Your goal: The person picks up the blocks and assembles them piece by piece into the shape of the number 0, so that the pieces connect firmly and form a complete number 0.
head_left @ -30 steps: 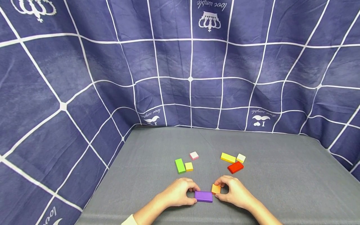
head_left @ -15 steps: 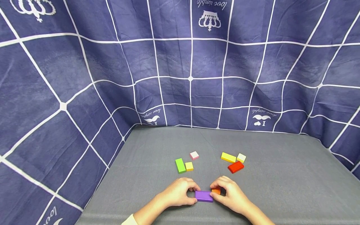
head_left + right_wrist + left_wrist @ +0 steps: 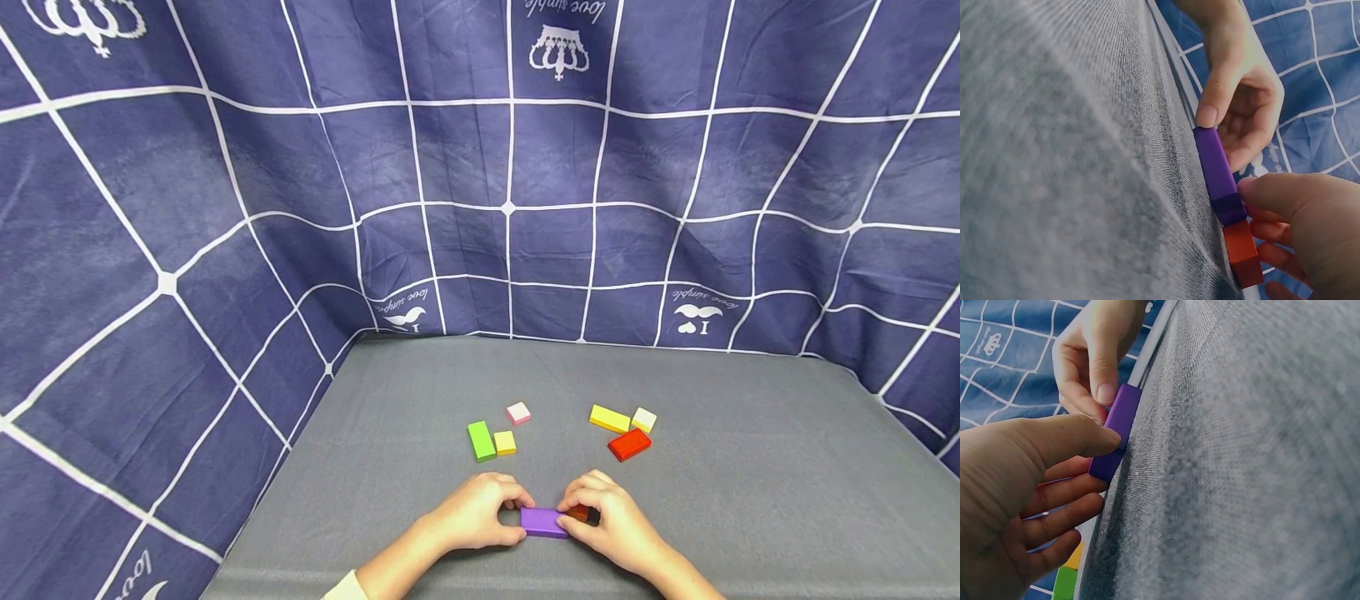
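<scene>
A purple rectangular block (image 3: 543, 522) lies flat near the front of the grey table. Thumb and fingers of my left hand (image 3: 480, 512) pinch its left end. At its right end, my right hand (image 3: 615, 521) pinches it between thumb and fingers. Directly right of the purple block sits an orange block (image 3: 1242, 253), the two meeting end to end in the right wrist view. Most of the orange block is shaded and hidden under my right hand in the head view.
Farther back on the left lie a green block (image 3: 482, 441), a small yellow block (image 3: 505, 442) and a pink-and-white block (image 3: 518, 412). On the right are a long yellow block (image 3: 609, 419), a white-topped block (image 3: 644, 419) and a red block (image 3: 629, 444). A blue curtain (image 3: 465, 167) hangs behind.
My right hand has let go of the orange block and moved left onto the right end of the purple block. My left hand has kept its place on the purple block.
</scene>
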Available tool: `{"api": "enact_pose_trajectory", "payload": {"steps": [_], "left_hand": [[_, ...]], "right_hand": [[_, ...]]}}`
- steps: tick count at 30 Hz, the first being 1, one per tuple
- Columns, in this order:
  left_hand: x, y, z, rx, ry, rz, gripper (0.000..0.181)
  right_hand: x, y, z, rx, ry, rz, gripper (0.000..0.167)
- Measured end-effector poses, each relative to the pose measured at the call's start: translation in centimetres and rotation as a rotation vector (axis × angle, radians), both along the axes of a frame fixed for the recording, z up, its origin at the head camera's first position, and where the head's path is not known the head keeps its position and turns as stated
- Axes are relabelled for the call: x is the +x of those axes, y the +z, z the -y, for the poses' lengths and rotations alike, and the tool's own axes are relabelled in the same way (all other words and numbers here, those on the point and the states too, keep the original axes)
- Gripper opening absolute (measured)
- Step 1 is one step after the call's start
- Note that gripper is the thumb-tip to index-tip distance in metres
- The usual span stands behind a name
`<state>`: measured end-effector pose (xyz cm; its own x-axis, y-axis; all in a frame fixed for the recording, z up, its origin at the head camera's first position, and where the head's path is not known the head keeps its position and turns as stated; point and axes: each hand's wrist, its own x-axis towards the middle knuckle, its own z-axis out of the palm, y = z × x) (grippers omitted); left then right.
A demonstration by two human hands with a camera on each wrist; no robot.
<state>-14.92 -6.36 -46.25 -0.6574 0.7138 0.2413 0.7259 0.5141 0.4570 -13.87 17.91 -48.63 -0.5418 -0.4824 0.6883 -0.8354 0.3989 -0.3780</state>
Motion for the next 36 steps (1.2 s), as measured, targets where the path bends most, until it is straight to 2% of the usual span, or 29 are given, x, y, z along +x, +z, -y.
{"api": "enact_pose_trajectory", "payload": {"steps": [12, 20, 24, 31, 36], "left_hand": [[0.1, 0.0, -0.2, -0.003, -0.002, -0.020, 0.024], [-0.1, 0.1, 0.1, 0.028, -0.020, 0.032, 0.019], [-0.3, 0.1, 0.3, 0.027, -0.016, 0.034, 0.015], [-1.2, 0.1, 0.7, 0.054, -0.011, -0.010, 0.013], [-2.5, 0.4, 1.0, 0.062, 0.069, -0.042, 0.012]], "right_hand": [[0.0, -0.1, -0.2, -0.013, 0.002, 0.027, 0.024], [0.1, -0.2, -0.1, -0.012, -0.019, 0.036, 0.025], [0.1, -0.2, 0.0, -0.007, -0.022, 0.052, 0.025], [0.1, -0.2, 0.0, -0.005, -0.040, 0.072, 0.026], [0.1, -0.3, 0.0, -0.010, -0.034, 0.060, 0.027]]}}
